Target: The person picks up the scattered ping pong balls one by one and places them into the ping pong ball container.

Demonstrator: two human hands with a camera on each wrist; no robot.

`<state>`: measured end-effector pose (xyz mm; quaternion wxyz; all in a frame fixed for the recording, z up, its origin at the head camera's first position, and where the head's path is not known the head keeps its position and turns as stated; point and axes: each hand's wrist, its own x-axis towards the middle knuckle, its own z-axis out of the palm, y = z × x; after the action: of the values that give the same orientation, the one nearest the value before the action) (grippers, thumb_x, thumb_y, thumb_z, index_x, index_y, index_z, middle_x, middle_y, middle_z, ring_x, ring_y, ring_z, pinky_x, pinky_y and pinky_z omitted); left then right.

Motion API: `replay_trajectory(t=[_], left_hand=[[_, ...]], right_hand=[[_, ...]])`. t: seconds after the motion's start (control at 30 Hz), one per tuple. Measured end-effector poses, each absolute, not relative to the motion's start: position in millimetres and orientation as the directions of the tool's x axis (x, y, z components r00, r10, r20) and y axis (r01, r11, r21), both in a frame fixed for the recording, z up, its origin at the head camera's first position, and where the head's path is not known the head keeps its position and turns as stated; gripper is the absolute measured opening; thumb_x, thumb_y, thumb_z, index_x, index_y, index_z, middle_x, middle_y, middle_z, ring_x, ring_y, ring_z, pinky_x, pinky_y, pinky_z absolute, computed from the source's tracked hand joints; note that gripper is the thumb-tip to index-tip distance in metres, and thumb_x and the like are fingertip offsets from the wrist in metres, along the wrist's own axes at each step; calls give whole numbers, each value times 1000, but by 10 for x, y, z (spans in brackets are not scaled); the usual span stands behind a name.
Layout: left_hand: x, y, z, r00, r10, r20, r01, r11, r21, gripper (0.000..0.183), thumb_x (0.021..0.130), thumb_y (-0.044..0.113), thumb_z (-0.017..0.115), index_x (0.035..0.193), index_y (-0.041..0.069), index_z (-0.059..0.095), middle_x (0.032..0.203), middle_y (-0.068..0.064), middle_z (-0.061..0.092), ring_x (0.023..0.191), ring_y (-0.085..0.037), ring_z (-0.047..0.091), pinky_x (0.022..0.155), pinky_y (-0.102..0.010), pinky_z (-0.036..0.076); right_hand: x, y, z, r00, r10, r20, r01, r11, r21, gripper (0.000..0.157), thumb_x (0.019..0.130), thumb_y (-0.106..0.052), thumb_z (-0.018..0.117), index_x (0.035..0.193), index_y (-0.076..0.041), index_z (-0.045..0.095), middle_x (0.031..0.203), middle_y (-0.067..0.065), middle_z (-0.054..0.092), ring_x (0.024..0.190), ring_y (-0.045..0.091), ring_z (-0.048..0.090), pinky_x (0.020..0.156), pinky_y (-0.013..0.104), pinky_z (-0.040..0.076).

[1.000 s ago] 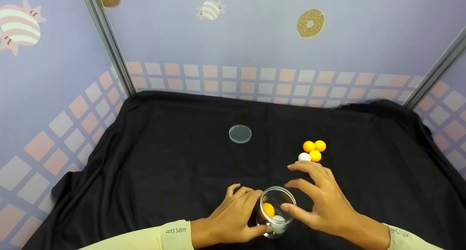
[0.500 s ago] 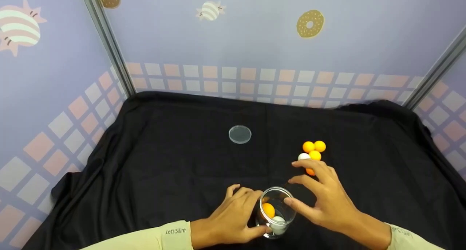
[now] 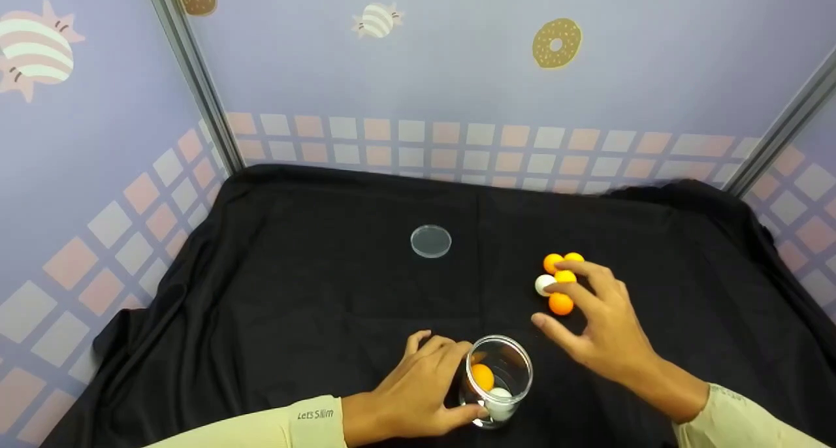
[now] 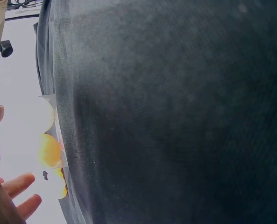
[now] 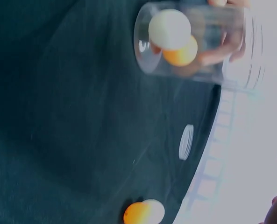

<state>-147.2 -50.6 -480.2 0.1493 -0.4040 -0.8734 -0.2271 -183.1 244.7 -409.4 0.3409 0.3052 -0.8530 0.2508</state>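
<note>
My left hand (image 3: 418,386) holds a clear jar (image 3: 499,338) from its left side, the thumb around the front. The jar stands upright with its mouth uncovered. Inside lie an orange ping-pong ball (image 3: 482,377) and a white ping-pong ball (image 3: 501,396), both also visible through the wall in the right wrist view. My right hand (image 3: 610,334) is over a cluster of several balls, thumb and fingers spread apart around the nearest orange ball (image 3: 561,304). A white ball (image 3: 545,285) lies beside it, its edge overlapped by a fingertip. Fingers partly cover the orange balls (image 3: 553,263) behind.
A round clear lid (image 3: 431,241) lies flat toward the back of the black cloth (image 3: 313,272). Patterned panels (image 3: 405,63) enclose the back and both sides, joined by metal posts (image 3: 196,76).
My right hand has moved from the jar's mouth rightward and away to the ball cluster, uncovering the nearest orange ball. The left hand and jar have stayed in place.
</note>
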Motion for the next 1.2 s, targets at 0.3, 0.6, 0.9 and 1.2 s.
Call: replay_trajectory(t=[0.3,0.6,0.9,1.2], left_hand=[[-1469,-508,-4806,-624,642,447,778,568,270,74,87,68,66,135,14,52,121,5,66,115,-10,57,103,-59,38],[-1471,-510,-4810,-621,643,448,779,569,263,73,87,68,65,135,14,52,121,5,66,115,-10,58,103,-59,38],[-1474,-518,-4815,-614,643,458,783,568,253,73,88,67,66,135,13,51,121,4,66,115,-11,58,102,-60,39],[-1479,-516,-4809,-612,646,456,785,567,250,72,88,67,66,134,13,53,120,5,66,115,-11,58,102,-59,39]], right_hand=[[-2027,2661,-4170,-666,-284,690,-589,768,-252,33,76,-29,88,101,-13,73,133,13,60,117,32,54,85,50,36],[-2177,2810,-4266,-693,-239,680,-533,805,-260,35,77,-29,88,104,-12,74,133,12,60,116,37,54,85,55,36],[-2264,2925,-4379,-737,-214,642,-480,833,-274,34,79,-33,87,103,-13,74,135,12,59,116,37,54,85,55,36],[-2328,3008,-4507,-769,-193,609,-436,855,-279,36,80,-36,86,103,-12,74,134,13,59,117,40,54,86,60,37]])
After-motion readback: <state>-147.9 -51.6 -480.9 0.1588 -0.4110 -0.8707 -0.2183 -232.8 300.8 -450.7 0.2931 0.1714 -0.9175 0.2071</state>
